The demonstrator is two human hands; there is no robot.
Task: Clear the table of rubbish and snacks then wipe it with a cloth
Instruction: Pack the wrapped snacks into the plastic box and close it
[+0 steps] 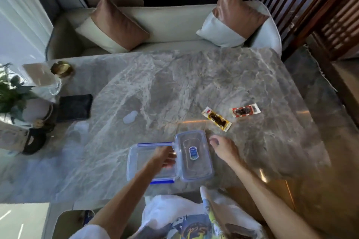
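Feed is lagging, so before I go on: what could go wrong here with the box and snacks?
1. The lid lies near the table's front edge; the left hand, at its seam with the container, might knock it off.
2. The white scrap is pale against the marble and easily missed.
3. The red packet, farthest from the right hand, may be left behind.

The box (pixel 136 161) sits under the left fingers (pixel 171 156), with the lid (pixel 196 169) between them and the right fingers (pixel 213 140). Beyond those, the near packet (pixel 216 119) and the far packet (pixel 245 110) lie on the surface (pixel 165 87).
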